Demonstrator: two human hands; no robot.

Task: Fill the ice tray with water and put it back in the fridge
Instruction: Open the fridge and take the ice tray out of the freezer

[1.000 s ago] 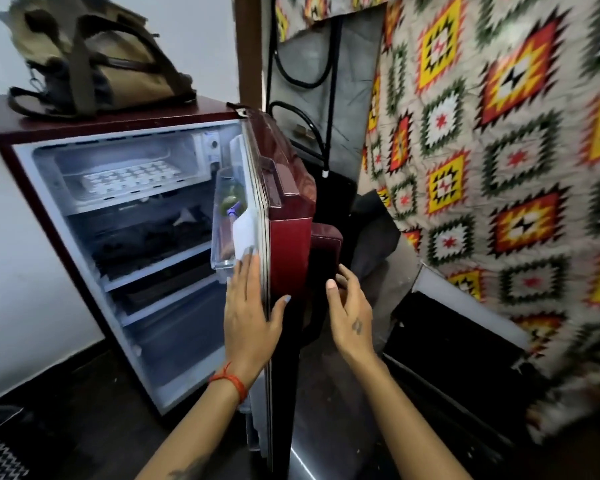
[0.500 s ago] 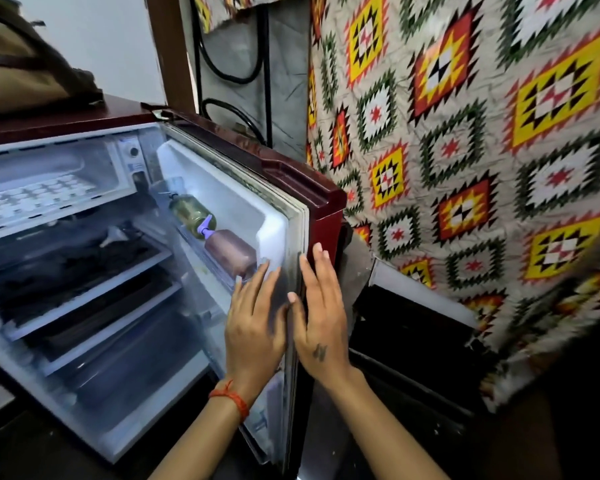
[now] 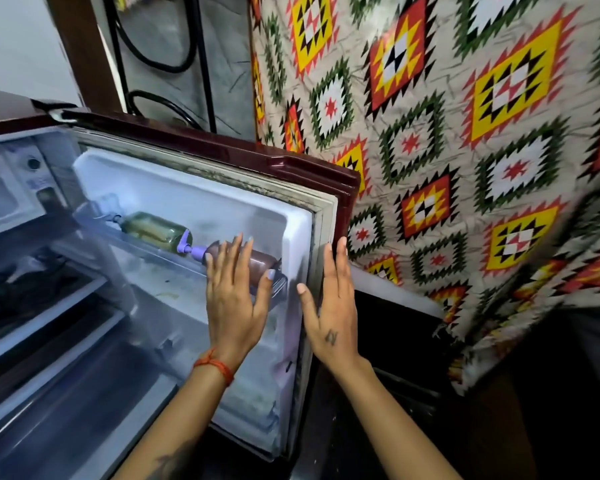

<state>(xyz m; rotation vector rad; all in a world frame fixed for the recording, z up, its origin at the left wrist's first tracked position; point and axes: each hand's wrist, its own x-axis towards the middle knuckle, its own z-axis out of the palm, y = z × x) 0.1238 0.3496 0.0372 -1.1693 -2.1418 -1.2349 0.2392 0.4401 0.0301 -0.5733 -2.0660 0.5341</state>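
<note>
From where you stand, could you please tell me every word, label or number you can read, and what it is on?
No text can be read.
Control panel sticker inside the fridge: print too blurred to read.
Green bottle and brown bottle on the door shelf: no legible label.
Mark on the right hand: a tattoo, not readable text.

Both forearms reach forward and up, side by side. The left hand (image 3: 234, 303) is flat, fingers straight and slightly spread, thumb splayed to the right, an orange thread at its wrist. The right hand (image 3: 329, 306) is likewise flat, fingers together pointing up, seemingly holding nothing.
</note>
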